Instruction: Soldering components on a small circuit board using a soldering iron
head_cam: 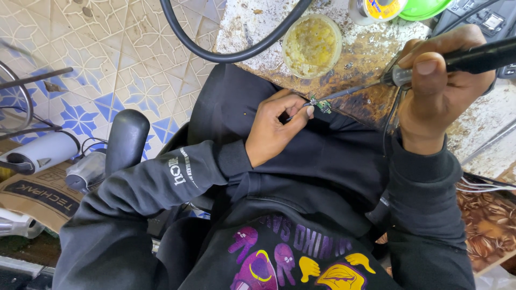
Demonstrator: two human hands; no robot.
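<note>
Head view, left hand: my left hand (274, 129) pinches thin metal tweezers (299, 111), grip clamped together on them, at a small green circuit board (323, 105).
Right hand: my right hand (438, 88) wraps a black soldering iron (473, 58), its tip touching the board.
Worktop: scorched, flaky worktop (365, 53); round tub of yellow paste (312, 44).

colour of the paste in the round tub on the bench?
Yellow, lumpy paste in the round tub, clearest in the head view.

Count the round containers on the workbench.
3: a tub of yellow flux paste at top centre, a solder spool beside it, and a green lid, cropped at the frame's top edge.
</note>
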